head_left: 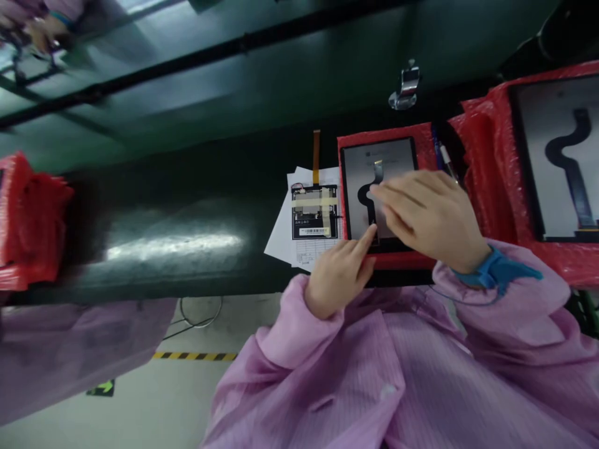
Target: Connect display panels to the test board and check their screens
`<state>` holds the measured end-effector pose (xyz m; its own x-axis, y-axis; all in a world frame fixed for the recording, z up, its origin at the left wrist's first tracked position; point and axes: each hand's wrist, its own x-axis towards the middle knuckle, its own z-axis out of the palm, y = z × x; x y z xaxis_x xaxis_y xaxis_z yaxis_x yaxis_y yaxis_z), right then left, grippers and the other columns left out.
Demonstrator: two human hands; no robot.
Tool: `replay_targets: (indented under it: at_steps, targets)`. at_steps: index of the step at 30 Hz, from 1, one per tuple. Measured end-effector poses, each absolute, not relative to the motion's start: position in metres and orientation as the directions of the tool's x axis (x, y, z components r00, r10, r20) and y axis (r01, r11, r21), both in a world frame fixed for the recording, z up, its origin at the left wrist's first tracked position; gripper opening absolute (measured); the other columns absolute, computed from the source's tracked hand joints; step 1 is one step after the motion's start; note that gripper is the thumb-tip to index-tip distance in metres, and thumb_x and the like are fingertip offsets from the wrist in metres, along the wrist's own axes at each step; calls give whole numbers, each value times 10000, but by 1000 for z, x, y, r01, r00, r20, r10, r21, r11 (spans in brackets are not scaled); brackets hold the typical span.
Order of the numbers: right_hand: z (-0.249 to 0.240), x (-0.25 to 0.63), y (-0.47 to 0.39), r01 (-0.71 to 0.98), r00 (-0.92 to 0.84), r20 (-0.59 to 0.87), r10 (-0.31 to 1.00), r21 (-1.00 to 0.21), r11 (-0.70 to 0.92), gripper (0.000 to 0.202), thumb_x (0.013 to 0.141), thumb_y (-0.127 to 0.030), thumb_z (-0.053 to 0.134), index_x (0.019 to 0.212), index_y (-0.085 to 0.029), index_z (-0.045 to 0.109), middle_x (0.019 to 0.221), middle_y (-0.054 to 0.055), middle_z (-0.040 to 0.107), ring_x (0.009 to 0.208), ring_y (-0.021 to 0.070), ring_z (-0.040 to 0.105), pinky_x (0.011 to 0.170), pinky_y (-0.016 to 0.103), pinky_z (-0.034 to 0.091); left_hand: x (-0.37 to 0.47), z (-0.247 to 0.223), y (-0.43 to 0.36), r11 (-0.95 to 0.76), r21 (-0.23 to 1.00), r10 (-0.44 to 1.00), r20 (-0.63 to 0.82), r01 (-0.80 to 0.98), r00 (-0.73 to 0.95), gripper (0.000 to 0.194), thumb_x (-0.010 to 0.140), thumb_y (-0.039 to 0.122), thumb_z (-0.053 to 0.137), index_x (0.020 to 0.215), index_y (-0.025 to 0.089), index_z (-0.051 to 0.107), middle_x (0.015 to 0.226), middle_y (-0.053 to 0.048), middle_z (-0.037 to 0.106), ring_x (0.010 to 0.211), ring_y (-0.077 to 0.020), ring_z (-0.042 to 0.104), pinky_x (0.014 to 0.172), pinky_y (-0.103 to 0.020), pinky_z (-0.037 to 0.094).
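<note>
A display panel (393, 159) with a dark border lies in front of me on red bubble wrap (360, 138). On its pale face runs a black S-shaped flex cable (364, 194) with a metallic upper end. My left hand (337, 274) presses its stretched index finger at the cable's lower end, the thumb apart from it. Over the panel's right side, my right hand (425, 209) reaches with fingers extended, the tips near the cable's bend; nothing shows in them. Left of the panel, a small circuit board assembly (314, 212) with yellowish tape and an orange ribbon (316, 156) rests on paper sheets (281, 234).
Another panel (564, 187) on red wrap sits at the right, with a pen (447, 159) between. Behind stands a shiny metal fixture (405, 87). Red-wrapped items (32, 218) lie far left on the dark bench (154, 187). A co-worker's hands (44, 31) show top left.
</note>
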<state>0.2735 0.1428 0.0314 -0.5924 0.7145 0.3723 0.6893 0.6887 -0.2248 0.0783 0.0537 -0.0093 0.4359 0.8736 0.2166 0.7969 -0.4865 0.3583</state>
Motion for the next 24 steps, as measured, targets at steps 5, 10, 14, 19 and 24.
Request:
replay_targets:
  at_steps: [5,10,14,19,24]
  targets:
    - [7,259,204,804,-200,237,951,-515,297,325,928,-258,575,1219,-150,668,997,127,723,1006,313,682,930,505,534,34,13,139,-350,391,921,307,851,238,315,1073,343,467,1291,177,623,1244,-87,720,1157,-227,678,995,-415,593]
    - [-29,263,222,707,-187,105,977,-676,208,347,856,-321,677,1165,-165,693,875,82,726,843,270,693,845,478,566,21,-18,217,82,409,962,206,909,-180,279,984,380,648,1138,149,624,1264,-162,634,1238,-330,580,1009,-526,554]
    - [-30,260,213,579,-249,104,963,-781,234,489,809,-208,676,1294,-150,650,1008,99,758,875,241,716,857,429,587,23,-40,229,31,418,971,204,908,-127,193,893,263,736,953,132,607,1229,-191,588,1309,-365,497,1083,-539,482]
    - [-25,250,206,327,-349,24,937,-934,146,469,914,-232,573,1381,-187,583,1073,93,779,1036,242,731,933,434,585,12,-48,230,-32,620,956,247,784,-157,152,865,180,729,844,192,580,1142,-113,594,1275,-320,520,1124,-543,435]
    - [-24,245,200,239,-374,-56,926,-970,38,401,991,-556,539,1156,-224,692,1066,72,759,947,224,718,822,374,584,2,-50,236,-210,872,958,275,442,-87,307,987,571,599,991,265,579,979,-31,674,935,-194,651,904,-448,552]
